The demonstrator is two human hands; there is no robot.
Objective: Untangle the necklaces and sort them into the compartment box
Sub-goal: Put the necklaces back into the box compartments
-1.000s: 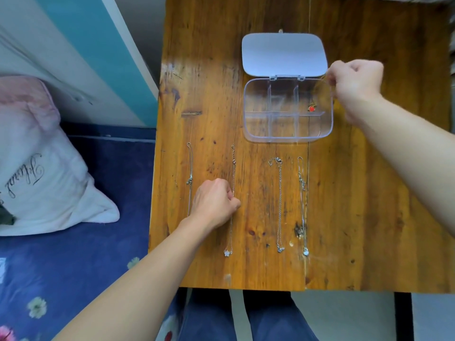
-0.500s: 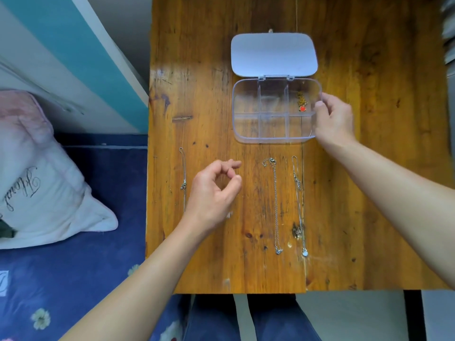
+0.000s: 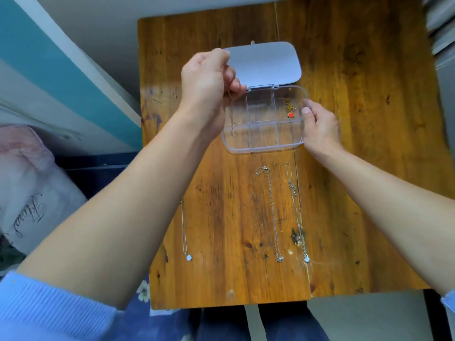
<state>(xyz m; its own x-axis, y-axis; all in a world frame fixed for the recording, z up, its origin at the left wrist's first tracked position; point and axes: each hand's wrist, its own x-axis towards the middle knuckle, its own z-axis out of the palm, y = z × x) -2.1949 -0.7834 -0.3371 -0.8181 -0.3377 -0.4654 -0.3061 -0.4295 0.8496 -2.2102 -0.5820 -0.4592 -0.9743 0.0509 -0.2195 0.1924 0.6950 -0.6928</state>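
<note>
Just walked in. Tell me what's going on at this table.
A person is sorting necklaces into a clear compartment box with its lid open. The left hand pinches a thin silver chain and dangles it over the box's left side, while the right hand steadies the box's right edge. A gold necklace with a red heart already lies in the top right compartment. Three more necklaces lie straight on the wooden table.

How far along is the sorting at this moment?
Done: one gold necklace with a red heart lies in the box's far right compartment. In hand: left hand dangles a silver chain over the left side; right hand steadies the box. Left: three necklaces on the table.
</note>
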